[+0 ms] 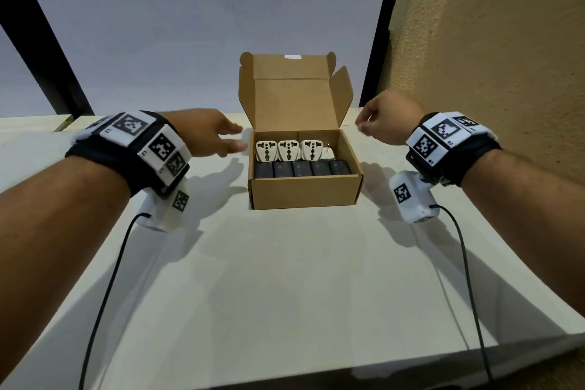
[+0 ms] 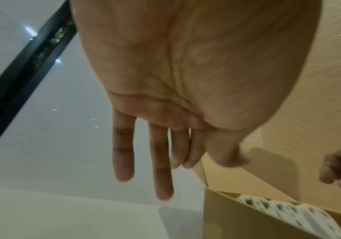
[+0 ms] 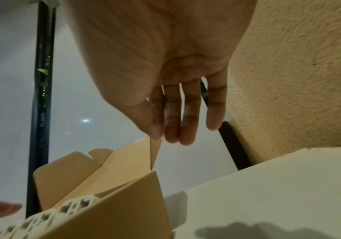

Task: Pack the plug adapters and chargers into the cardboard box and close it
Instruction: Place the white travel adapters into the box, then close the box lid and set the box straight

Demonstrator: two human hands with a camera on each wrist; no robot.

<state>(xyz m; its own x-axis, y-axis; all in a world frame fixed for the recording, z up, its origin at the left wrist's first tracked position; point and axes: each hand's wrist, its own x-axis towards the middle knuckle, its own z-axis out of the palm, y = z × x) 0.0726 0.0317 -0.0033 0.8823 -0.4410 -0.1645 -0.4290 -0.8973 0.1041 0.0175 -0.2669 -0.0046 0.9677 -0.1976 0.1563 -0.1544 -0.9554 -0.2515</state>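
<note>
The brown cardboard box [image 1: 304, 193] stands open on the white table, its lid [image 1: 291, 98] upright at the back. Inside, three white plug adapters [image 1: 288, 149] line the back row and several dark chargers [image 1: 300, 168] fill the front row. My left hand [image 1: 235, 141] hovers by the box's left wall with fingers straight, holding nothing [image 2: 185, 161]. My right hand [image 1: 364, 127] hangs beside the lid's right side flap [image 3: 155, 150], fingers relaxed and empty [image 3: 177, 129]. Whether the thumb touches the flap is unclear. The wrist views show the adapters [image 2: 288, 208] [image 3: 75, 203] over the box walls.
The table [image 1: 285, 279] stretches wide in front of the box. A rough tan wall [image 1: 490, 41] rises close on the right, with a black frame post [image 1: 380, 25] behind the box. Black cables [image 1: 107, 294] trail from both wrist cameras across the table.
</note>
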